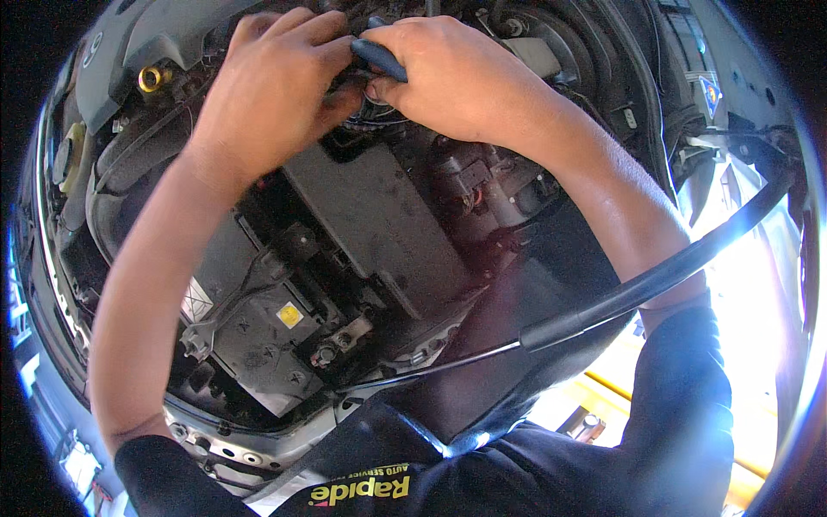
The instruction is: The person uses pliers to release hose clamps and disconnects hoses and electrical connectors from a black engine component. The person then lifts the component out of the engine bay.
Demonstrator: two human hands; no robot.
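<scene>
Both hands are close together deep in a car's engine bay, at the top of the view. My right hand (pixel 448 76) is closed around pliers (pixel 380 59) with dark blue grips; their jaws are hidden. Just to the left, my left hand (pixel 274 82) has its fingers bent over the dark parts there, with the thumb pointing toward the pliers. Its fingertips are out of sight, so what it grips cannot be made out. Beneath the hands a round fitting (pixel 376 110) shows in part.
Nearer to me are a black box cover (pixel 379 220) and a battery (pixel 258 353) with metal terminals. A yellow ring-shaped handle (pixel 150 80) stands at the left. A rod with a black sleeve (pixel 655 280) slants across, below my right forearm.
</scene>
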